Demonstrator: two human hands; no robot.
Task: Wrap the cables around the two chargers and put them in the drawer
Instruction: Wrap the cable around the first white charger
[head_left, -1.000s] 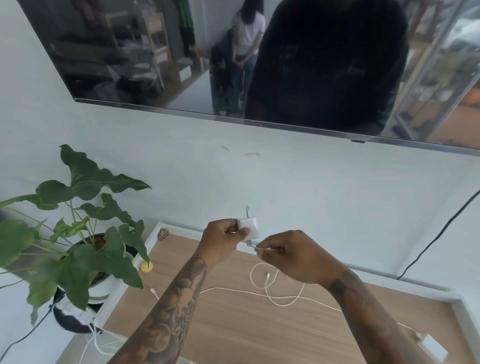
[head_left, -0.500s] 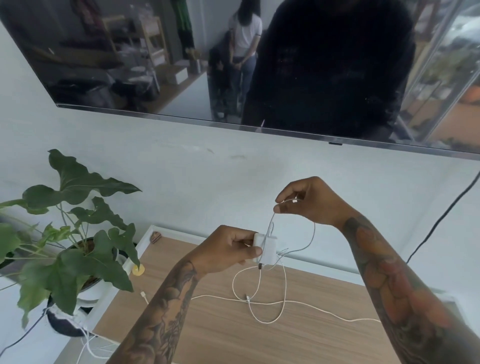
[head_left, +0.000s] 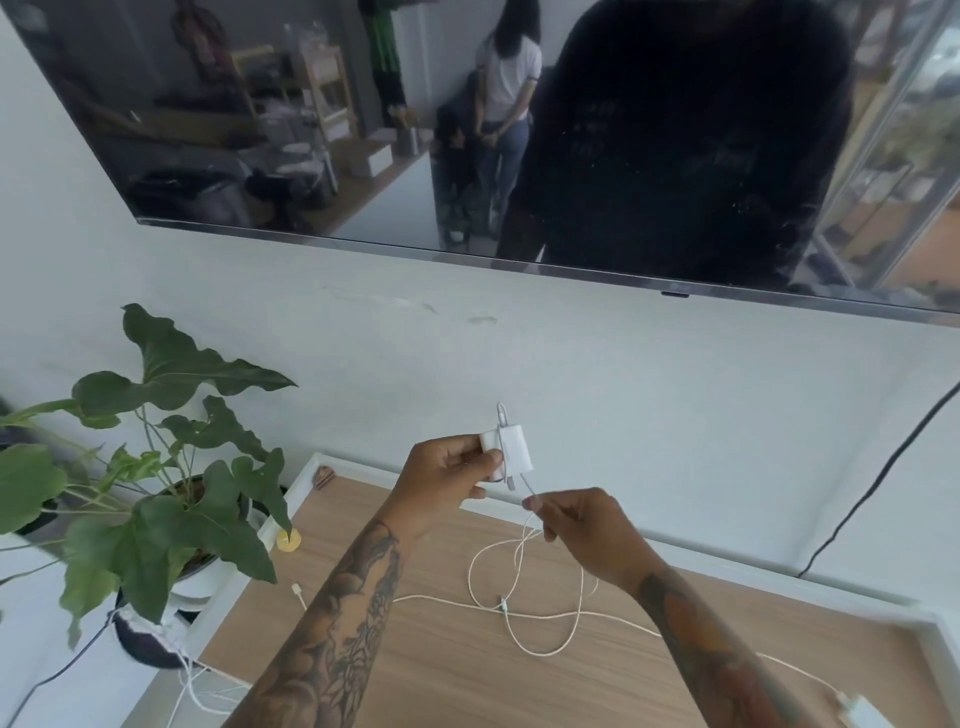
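Above the wooden worktop (head_left: 467, 670), the left hand (head_left: 447, 480) grips the white charger (head_left: 511, 451), steadying it as a spool. The right hand (head_left: 582, 530) pinches its cable (head_left: 530, 491) taut just below; slack loops trail on the worktop. Second charger (head_left: 865, 714) lies untouched at the right edge.

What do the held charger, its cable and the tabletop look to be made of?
Charger: apparently hard white plastic with a smooth, faintly glossy shell. Cable: seemingly thin white rubbery sheathing, falling in limp loops. Tabletop: pale wood or wood-look laminate with straight grain lines, matte; which one is unclear.
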